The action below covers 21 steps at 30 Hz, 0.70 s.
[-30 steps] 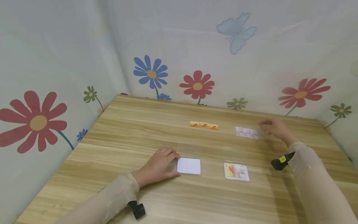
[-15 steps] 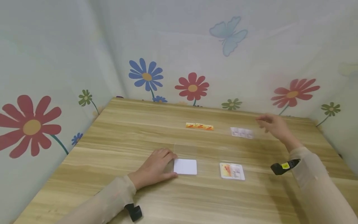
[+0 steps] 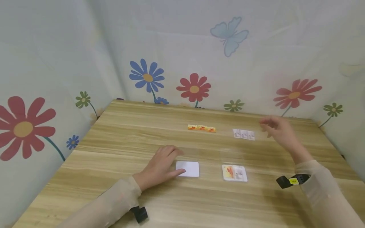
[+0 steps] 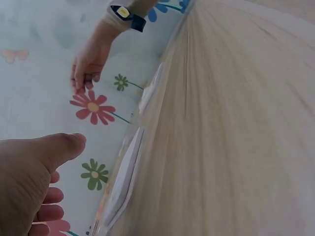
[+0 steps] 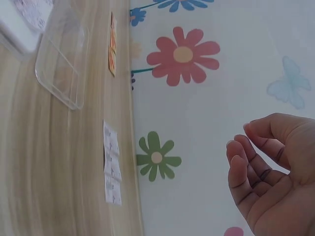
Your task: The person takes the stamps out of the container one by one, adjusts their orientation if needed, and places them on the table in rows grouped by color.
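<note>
My left hand [image 3: 159, 166] hovers at the left side of a white card stack [image 3: 188, 169], its fingers relaxed and its thumb overlapping the stack's edge in the head view. To the right lies another case [image 3: 234, 173], showing an orange picture piece and a pale purple one side by side on white. Its clear lid [image 5: 61, 64] shows in the right wrist view. Near the back, my right hand [image 3: 278, 129] is raised, fingers loosely bent with nothing visible between them. It is just right of a row of pale purple printed pieces [image 3: 243, 134].
A row of orange printed pieces [image 3: 201, 128] lies left of the purple row on the wooden table [image 3: 137, 126]. A clear lid lies behind the white stack as well. Behind the table's far edge hangs a flower-patterned curtain [image 3: 171, 38].
My left hand has lifted off the left edge of the white stack. The right hand has drawn away from the purple row and risen. The head view has shifted slightly.
</note>
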Each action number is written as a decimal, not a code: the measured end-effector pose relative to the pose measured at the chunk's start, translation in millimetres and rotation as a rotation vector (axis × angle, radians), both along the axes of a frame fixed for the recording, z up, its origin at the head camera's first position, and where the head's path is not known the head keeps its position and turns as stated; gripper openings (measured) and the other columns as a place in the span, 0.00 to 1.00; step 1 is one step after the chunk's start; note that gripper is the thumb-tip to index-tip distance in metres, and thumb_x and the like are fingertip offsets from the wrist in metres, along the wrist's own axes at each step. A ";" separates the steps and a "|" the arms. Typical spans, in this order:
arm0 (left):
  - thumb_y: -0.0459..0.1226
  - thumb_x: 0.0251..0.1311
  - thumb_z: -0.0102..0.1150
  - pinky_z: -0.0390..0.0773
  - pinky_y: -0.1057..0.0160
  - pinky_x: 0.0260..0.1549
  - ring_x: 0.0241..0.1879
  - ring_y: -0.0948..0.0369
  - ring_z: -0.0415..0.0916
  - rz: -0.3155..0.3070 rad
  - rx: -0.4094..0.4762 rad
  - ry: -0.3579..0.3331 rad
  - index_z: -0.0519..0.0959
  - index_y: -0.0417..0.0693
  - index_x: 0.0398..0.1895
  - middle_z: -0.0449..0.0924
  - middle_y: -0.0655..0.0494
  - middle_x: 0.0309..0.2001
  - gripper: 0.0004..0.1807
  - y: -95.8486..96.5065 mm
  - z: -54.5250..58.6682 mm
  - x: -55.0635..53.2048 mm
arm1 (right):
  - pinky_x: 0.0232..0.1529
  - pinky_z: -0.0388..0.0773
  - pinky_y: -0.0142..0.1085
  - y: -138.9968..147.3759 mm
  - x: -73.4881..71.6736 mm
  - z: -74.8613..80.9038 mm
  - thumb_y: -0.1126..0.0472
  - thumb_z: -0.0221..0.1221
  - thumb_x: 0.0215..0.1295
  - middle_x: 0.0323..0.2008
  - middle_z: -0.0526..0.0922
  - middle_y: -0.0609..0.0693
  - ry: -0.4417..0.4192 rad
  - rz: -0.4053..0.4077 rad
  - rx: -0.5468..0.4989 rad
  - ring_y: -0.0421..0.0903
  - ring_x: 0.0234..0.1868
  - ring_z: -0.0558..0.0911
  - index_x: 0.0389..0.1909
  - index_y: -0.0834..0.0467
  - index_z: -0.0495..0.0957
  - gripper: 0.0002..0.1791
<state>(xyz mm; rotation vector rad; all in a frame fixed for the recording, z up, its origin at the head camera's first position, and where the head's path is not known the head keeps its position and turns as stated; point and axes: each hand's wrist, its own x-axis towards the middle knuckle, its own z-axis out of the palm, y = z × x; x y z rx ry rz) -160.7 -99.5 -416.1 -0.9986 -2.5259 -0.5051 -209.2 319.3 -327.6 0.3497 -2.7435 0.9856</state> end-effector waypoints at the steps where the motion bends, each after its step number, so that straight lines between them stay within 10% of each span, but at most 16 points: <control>1: 0.54 0.50 0.68 0.71 0.53 0.55 0.50 0.56 0.73 -0.004 0.013 -0.003 0.76 0.48 0.51 0.77 0.55 0.46 0.29 2.6 1.0 0.2 | 0.31 0.77 0.31 -1.1 2.3 -0.7 0.57 0.51 0.72 0.44 0.79 0.58 0.011 0.002 -0.004 0.31 0.34 0.75 0.53 0.64 0.74 0.16; 9: 0.52 0.51 0.69 0.71 0.53 0.55 0.51 0.56 0.72 -0.026 0.058 -0.011 0.76 0.49 0.53 0.76 0.55 0.47 0.29 22.8 8.0 3.1 | 0.30 0.77 0.29 -8.9 19.4 -7.9 0.59 0.53 0.70 0.37 0.75 0.28 0.093 0.029 -0.054 0.31 0.34 0.76 0.51 0.62 0.76 0.14; 21: 0.48 0.50 0.70 0.71 0.54 0.56 0.51 0.57 0.72 -0.096 0.087 0.043 0.76 0.46 0.53 0.76 0.55 0.48 0.28 45.5 7.8 1.0 | 0.30 0.77 0.28 -26.6 44.0 -16.0 0.63 0.55 0.69 0.36 0.76 0.26 0.127 0.051 -0.125 0.30 0.34 0.78 0.49 0.65 0.76 0.12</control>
